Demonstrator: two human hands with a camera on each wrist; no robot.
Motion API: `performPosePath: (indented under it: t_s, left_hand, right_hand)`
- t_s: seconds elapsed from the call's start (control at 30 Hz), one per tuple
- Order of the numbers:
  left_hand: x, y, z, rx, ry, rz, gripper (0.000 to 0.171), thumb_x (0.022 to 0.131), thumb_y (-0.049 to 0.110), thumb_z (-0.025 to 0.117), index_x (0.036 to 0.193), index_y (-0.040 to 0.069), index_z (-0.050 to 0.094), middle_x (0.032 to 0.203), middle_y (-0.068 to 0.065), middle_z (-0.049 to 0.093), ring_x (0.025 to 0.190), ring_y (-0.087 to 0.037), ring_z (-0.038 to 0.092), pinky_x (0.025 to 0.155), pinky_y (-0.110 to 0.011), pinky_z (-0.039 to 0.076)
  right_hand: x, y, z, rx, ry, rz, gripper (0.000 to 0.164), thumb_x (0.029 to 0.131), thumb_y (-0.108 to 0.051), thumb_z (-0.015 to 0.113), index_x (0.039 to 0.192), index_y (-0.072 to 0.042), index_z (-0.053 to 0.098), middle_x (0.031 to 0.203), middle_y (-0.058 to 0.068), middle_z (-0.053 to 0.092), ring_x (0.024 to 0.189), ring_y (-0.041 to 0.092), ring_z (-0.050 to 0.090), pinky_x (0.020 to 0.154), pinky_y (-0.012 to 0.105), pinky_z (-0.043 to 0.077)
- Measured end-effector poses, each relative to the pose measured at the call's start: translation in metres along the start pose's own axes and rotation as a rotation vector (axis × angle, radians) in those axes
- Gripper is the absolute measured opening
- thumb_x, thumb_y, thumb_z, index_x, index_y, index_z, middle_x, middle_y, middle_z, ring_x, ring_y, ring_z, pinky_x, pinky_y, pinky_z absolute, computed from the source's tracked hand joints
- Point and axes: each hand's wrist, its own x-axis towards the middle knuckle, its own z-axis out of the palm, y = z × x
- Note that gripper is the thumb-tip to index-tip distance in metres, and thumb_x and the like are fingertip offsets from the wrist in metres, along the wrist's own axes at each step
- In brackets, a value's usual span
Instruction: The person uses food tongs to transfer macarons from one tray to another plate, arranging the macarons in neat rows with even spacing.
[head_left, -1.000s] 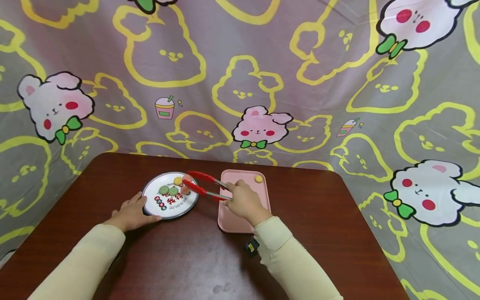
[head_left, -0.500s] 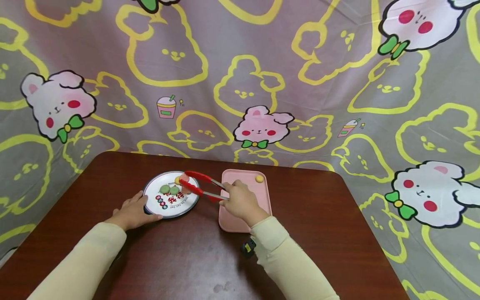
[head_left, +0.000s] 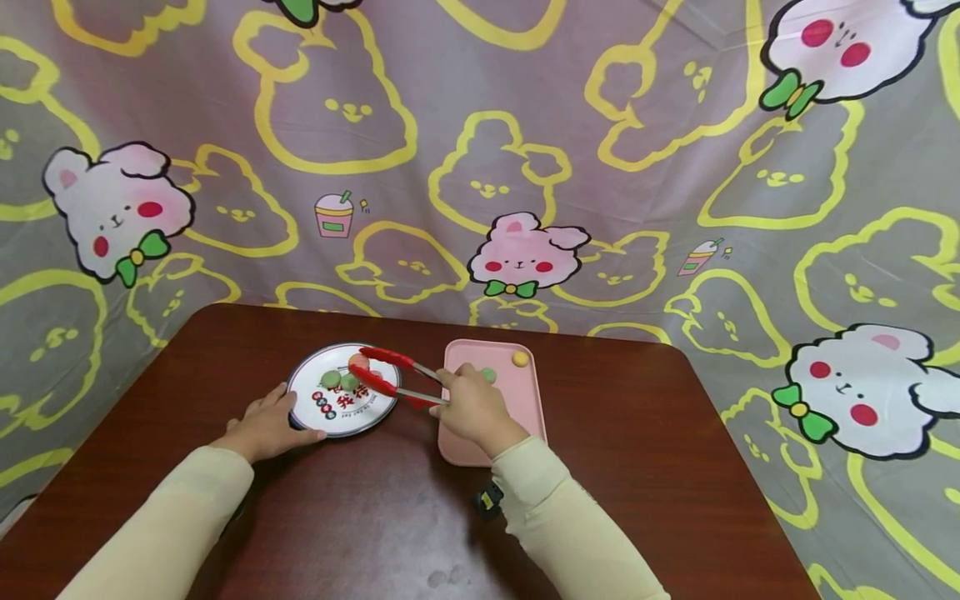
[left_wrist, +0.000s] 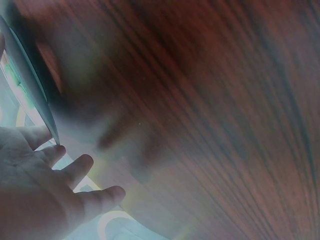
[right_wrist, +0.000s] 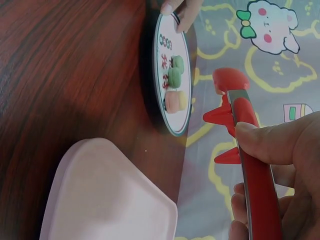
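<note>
My right hand (head_left: 474,404) grips red-and-silver tongs (right_wrist: 256,170), its thumb along one arm. The tong tips stand over the right part of a white plate (head_left: 307,412) with red characters. A pink macaron (head_left: 358,362) shows between the tips in the head view. On the plate lie two green macarons (right_wrist: 174,77), another pink macaron (right_wrist: 171,101) and a yellow macaron (right_wrist: 181,100), which the tongs hide in the head view. My left hand (head_left: 262,427) rests at the plate's left rim, fingers extended and thumb along the front edge.
A pink tray (head_left: 461,450) stands right of the plate, under my right hand. A yellow macaron (head_left: 520,358) and a green macaron (head_left: 488,376) lie in it. Behind the brown table (head_left: 337,517) hangs a patterned cloth (head_left: 420,83).
The right hand and tongs have shifted left over the plate, and the pink macaron between the tips has moved left too. The tray's green macaron has come into view. The left hand stays.
</note>
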Motion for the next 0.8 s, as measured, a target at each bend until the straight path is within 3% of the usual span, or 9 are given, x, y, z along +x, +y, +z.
performPosePath:
  t_s: [0.37, 0.8]
  left_hand:
    - [0.0, 0.0, -0.001, 0.0, -0.011, -0.015, 0.116, 0.073, 0.066, 0.068, 0.145, -0.013, 0.023, 0.149, -0.038, 0.011, 0.129, -0.061, 0.014, 0.096, -0.08, 0.014]
    - [0.0, 0.002, -0.002, 0.009, -0.013, -0.016, 0.116, 0.073, 0.067, 0.067, 0.144, -0.014, 0.024, 0.149, -0.038, 0.012, 0.129, -0.061, 0.014, 0.096, -0.08, 0.013]
  right_hand:
    - [0.002, -0.009, 0.007, -0.037, -0.009, -0.03, 0.054, 0.082, -0.033, 0.077, 0.13, -0.016, 0.061, 0.103, 0.006, 0.059, 0.078, 0.017, 0.056, 0.056, 0.034, 0.048]
    - [0.002, -0.015, 0.018, -0.063, -0.001, -0.06, 0.051, 0.081, -0.033, 0.077, 0.127, -0.016, 0.063, 0.102, 0.006, 0.059, 0.083, 0.019, 0.059, 0.056, 0.036, 0.048]
